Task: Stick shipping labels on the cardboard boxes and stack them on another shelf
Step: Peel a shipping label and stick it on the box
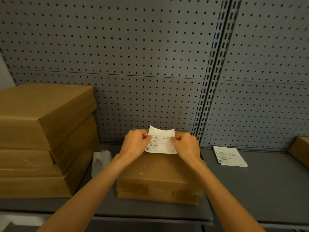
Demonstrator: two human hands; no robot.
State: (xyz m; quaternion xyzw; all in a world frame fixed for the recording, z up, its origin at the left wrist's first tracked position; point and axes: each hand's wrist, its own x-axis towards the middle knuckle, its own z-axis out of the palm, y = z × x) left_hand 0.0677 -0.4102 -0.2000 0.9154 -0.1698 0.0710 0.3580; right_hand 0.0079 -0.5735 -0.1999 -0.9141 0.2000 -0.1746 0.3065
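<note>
Fingers of both hands curled, pinching the shipping label (pixel 160 142): left hand (pixel 137 142) on its left edge, right hand (pixel 186 144) on its right edge. Label's lower part lies on the cardboard box (pixel 160 173); top edge curls up (box sits mid-shelf, against the pegboard (pixel 133 47)). Box stack (pixel 41 139) left, label stack (pixel 229 156) right on open shelf (pixel 250 190). Crumpled backing paper (pixel 101 160) between stack and box.

One head-worn wide-angle view, looking forward and slightly down at a shelf.

The camera sits close above the forearms, facing the perforated back panel (pixel 133 56) straight on; the shelf (pixel 250 190) runs across the lower frame, the hands (pixel 160 144) near centre, and straight lines bow toward the edges.
</note>
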